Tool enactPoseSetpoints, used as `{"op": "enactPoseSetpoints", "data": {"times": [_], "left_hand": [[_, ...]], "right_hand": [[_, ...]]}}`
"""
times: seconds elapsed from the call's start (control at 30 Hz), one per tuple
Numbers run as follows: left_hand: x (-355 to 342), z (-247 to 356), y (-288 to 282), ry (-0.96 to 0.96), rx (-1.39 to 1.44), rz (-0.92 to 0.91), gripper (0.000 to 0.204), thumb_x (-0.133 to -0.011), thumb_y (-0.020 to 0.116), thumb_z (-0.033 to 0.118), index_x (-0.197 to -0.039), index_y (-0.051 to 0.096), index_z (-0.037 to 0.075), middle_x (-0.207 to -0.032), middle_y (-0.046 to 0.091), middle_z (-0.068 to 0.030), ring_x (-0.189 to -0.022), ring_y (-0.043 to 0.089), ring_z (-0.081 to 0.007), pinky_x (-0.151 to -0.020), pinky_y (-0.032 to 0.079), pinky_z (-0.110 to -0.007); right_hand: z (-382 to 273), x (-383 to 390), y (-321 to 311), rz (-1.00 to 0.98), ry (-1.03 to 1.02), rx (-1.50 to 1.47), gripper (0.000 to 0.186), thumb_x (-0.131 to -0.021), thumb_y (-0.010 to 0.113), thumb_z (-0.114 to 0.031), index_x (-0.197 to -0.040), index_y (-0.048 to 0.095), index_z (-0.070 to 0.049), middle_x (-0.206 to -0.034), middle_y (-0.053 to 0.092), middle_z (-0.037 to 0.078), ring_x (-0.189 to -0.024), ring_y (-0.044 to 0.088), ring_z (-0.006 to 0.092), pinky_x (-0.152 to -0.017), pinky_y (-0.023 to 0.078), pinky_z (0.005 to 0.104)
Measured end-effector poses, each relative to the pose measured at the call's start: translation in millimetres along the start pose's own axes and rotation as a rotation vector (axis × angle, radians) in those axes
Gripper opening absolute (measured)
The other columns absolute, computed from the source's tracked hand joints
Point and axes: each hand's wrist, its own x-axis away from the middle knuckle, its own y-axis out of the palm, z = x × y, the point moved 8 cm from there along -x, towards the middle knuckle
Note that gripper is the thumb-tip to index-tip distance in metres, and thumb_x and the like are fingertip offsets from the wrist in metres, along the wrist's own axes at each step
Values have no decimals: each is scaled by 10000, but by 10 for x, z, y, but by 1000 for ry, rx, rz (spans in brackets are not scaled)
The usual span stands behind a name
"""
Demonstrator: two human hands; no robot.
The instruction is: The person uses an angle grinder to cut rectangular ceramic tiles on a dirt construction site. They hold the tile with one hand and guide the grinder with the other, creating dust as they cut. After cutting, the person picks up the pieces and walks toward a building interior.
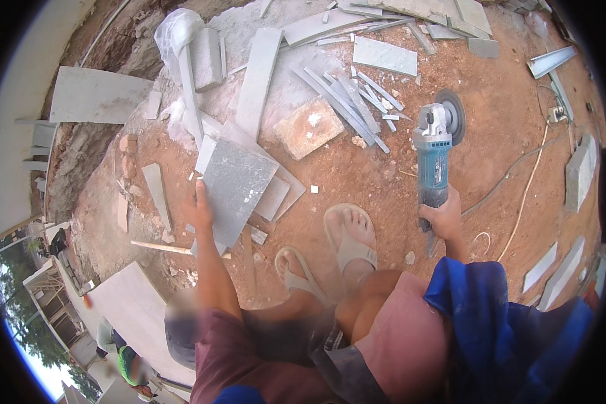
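My left hand (200,205) grips the left edge of a dark grey speckled square tile (237,188), which overlies paler stone pieces (276,195) on the dirt. In my right hand (441,219) is a teal-and-black angle grinder (432,161), held by the lower end of its body, with its disc (455,118) at the top, to the right of the tile. Whether the disc spins cannot be told. My sandalled feet show between the two hands.
Cut slabs and narrow strips (350,101) lie ahead around a rough block (308,128). Cables (528,195) run over the dirt at right. A large pale panel (128,316) lies at lower left, near another person in green (126,360). A dug edge (81,155) borders the left.
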Motion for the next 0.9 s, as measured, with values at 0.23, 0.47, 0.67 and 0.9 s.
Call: {"op": "enactPoseSetpoints", "data": {"times": [0.23,0.47,0.67,0.9], "left_hand": [[-410,2209,556,600,-446,-402,532,-933,669,585,-821,772,75,-706,692,-189,-720,694,-389,-658,506,-477],[-249,3373,1823,1101,-638,-740,595,-926,613,650,-837,789,89,-725,713,-181,-782,717,-394,-709,539,-501],[-56,3750,2558,1288,-734,-894,592,-912,626,633,-801,777,71,-770,735,-176,-812,718,-387,-826,537,-486],[-102,3771,2732,1236,-538,-830,549,-891,732,545,-1146,692,60,-1045,742,-182,-1063,682,-364,-1063,425,-473]], "right_hand": [[-49,49,103,-66,34,-50,306,-674,752,-112,-939,634,-17,-777,646,32,-687,602,138,-657,505,321],[-21,194,114,-70,63,-89,310,-681,739,-102,-958,627,-19,-786,636,27,-704,595,137,-674,507,328],[130,267,48,-50,152,-150,322,-673,742,-85,-965,624,-20,-812,633,26,-731,594,140,-703,508,329],[191,251,-58,37,121,-172,271,-668,730,-85,-906,613,-28,-755,621,27,-632,597,143,-591,499,324]]}}
